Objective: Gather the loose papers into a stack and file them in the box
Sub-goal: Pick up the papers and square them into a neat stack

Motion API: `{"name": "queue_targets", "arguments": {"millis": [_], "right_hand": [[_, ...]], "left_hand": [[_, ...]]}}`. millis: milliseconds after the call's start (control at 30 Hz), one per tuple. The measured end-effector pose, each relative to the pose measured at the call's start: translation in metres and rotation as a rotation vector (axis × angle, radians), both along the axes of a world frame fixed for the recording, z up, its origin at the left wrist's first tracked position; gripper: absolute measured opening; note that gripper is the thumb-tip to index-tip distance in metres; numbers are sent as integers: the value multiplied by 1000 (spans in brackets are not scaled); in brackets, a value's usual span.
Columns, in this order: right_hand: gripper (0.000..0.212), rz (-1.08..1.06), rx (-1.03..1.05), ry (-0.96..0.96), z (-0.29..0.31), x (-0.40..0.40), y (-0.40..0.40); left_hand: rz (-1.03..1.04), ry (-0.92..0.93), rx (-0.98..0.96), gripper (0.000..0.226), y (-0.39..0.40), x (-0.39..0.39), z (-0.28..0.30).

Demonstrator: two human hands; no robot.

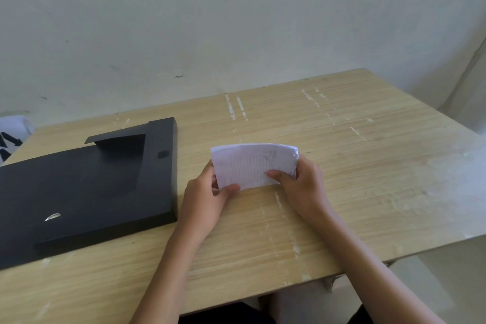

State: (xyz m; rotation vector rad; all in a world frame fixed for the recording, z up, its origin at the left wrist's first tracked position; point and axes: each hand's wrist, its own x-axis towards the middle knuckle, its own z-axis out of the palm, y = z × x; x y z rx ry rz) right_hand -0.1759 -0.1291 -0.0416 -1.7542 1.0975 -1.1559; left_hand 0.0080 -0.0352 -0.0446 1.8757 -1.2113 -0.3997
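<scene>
A stack of white lined papers (252, 163) stands on its lower edge on the wooden table (342, 166), slightly bowed, its written face toward me. My left hand (205, 200) grips the stack's left side, thumb on the front near the bottom corner. At the stack's right side, my right hand (302, 184) holds it with the thumb laid across the front. A flat black file box (86, 187) lies closed on the table to the left of my hands, its tab flap (118, 144) lifted a little at the far end.
The table's back edge meets a pale wall (236, 21). Its right and front edges drop off to the floor. A white object with black marks (11, 137) sits beyond the table's left corner.
</scene>
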Motion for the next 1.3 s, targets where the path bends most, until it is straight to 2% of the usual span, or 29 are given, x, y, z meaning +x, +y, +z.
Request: {"name": "queue_targets", "arguments": {"millis": [67,167,300,433,500,600,700,800,933,1067,1167,1300], "right_hand": [[38,2,-12,-13,-1,1,0],[34,13,-8,6,-2,2,-1],[29,24,15,5,-1,3,-1],[31,-6,36,-86,0,-1,-1],[30,-6,54,-106,-1,-2,-2],[32,6,47,-102,-3,-2,-2],[36,44,53,-118,-4,-3,-1],[39,65,42,-106,-4,-3,-2],[39,102,49,-105,-5,-5,-1],[33,109,73,-89,-7,-5,-2],[29,100,76,-76,-9,-4,-3],[34,106,64,-77,-9,-3,-5]], "left_hand": [[36,-47,-9,49,2,0,-2],[63,-94,-65,50,3,-3,-2],[39,-4,14,53,4,1,1],[-94,147,-6,17,9,5,10],[-121,191,-16,22,10,6,14],[-175,271,30,18,9,6,17],[-179,246,58,44,9,8,15],[-130,190,29,53,9,9,9],[-88,85,5,55,6,7,5],[-32,4,-35,40,6,6,4],[-41,20,21,36,7,8,3],[-106,56,94,44,5,11,12]]}}
